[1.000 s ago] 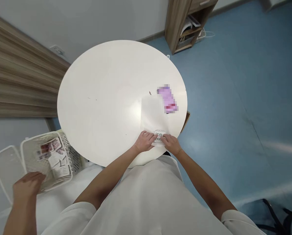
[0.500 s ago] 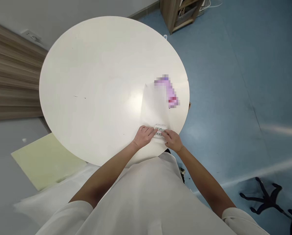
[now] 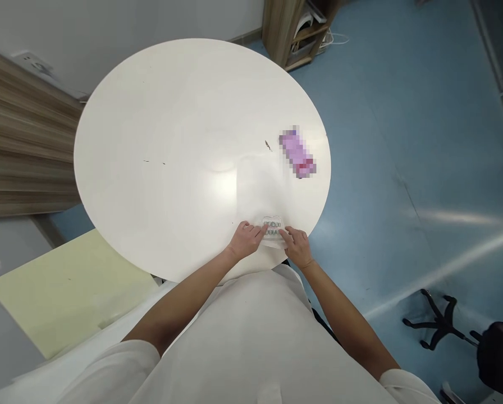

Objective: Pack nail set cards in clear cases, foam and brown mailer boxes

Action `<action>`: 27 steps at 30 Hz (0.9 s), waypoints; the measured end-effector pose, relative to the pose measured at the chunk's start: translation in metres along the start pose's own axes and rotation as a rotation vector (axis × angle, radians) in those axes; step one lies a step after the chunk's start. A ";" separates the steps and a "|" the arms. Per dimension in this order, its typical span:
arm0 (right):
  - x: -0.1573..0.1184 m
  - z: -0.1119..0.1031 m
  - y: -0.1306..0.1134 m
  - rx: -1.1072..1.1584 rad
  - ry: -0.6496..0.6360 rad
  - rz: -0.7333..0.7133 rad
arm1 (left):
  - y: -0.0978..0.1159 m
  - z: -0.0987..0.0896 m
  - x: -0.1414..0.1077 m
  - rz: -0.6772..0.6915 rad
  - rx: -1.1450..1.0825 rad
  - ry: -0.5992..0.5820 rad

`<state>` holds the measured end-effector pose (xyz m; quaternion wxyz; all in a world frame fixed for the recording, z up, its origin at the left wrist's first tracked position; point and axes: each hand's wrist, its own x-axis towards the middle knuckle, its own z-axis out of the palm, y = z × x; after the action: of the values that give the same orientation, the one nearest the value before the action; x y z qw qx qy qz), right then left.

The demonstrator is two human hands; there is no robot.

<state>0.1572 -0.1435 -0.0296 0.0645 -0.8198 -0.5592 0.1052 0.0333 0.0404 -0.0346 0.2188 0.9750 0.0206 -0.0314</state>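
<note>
A small clear case [image 3: 271,226] with two rows of greenish pieces lies near the front edge of the round white table [image 3: 171,112]. At its left side is my left hand [image 3: 246,240], fingers curled and fingertips on the case. My right hand [image 3: 297,246] touches the case's right side, its index finger reaching over the edge and the other fingers bent. Beyond the case lies a pale, translucent sheet [image 3: 260,182], hard to tell from the table top.
A blurred purple item [image 3: 297,152] rests on the table's right part. Behind stands a wooden shelf [image 3: 283,33]. A yellow-green board [image 3: 74,289] is at the lower left, and a black wheeled chair [image 3: 499,356] at the lower right.
The view has shifted, bringing more of the chair into sight. The sheet lies flatter, away from the purple item. My right hand's fingers have drawn back slightly from the case.
</note>
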 end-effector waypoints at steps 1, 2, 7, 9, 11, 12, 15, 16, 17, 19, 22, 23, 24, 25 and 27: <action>-0.001 0.000 -0.004 -0.008 -0.007 -0.004 | -0.001 0.000 -0.006 -0.012 0.002 0.003; -0.001 0.000 -0.007 -0.013 -0.013 -0.015 | -0.001 0.001 -0.012 -0.021 0.006 0.009; 0.006 -0.005 -0.020 -0.032 -0.038 -0.095 | -0.004 0.005 -0.042 -0.035 0.029 0.063; 0.012 -0.008 -0.022 -0.038 -0.053 -0.145 | -0.006 0.006 -0.049 -0.035 0.037 0.076; 0.017 -0.012 -0.021 -0.017 -0.081 -0.204 | -0.008 0.006 -0.053 -0.036 0.037 0.070; 0.019 -0.014 -0.020 0.003 -0.098 -0.223 | -0.009 0.006 -0.054 -0.038 0.035 0.060; 0.024 -0.019 -0.015 0.106 -0.144 -0.216 | -0.011 0.001 -0.054 -0.051 0.028 0.001; 0.025 -0.020 -0.013 0.153 -0.160 -0.202 | -0.011 -0.001 -0.054 -0.060 0.021 -0.024; 0.026 -0.021 -0.012 0.207 -0.181 -0.189 | -0.011 -0.003 -0.053 -0.072 0.011 -0.047; 0.028 -0.022 -0.010 0.325 -0.220 -0.155 | -0.011 -0.008 -0.053 -0.094 -0.021 -0.091; 0.032 -0.023 -0.009 0.525 -0.245 -0.055 | -0.009 -0.016 -0.052 -0.139 -0.086 -0.133; 0.033 -0.023 -0.008 0.594 -0.239 -0.014 | -0.008 -0.018 -0.051 -0.153 -0.110 -0.140; 0.033 -0.024 -0.008 0.654 -0.227 0.025 | -0.008 -0.021 -0.050 -0.167 -0.132 -0.142; 0.034 -0.025 -0.008 0.701 -0.213 0.060 | -0.007 -0.023 -0.050 -0.181 -0.150 -0.141; 0.037 -0.028 -0.008 0.741 -0.184 0.112 | -0.005 -0.027 -0.048 -0.212 -0.177 -0.134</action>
<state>0.1697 -0.1060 -0.0041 0.3000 -0.7572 -0.4411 0.3769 -0.0136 0.0554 -0.0095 0.3003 0.9400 0.1114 -0.1172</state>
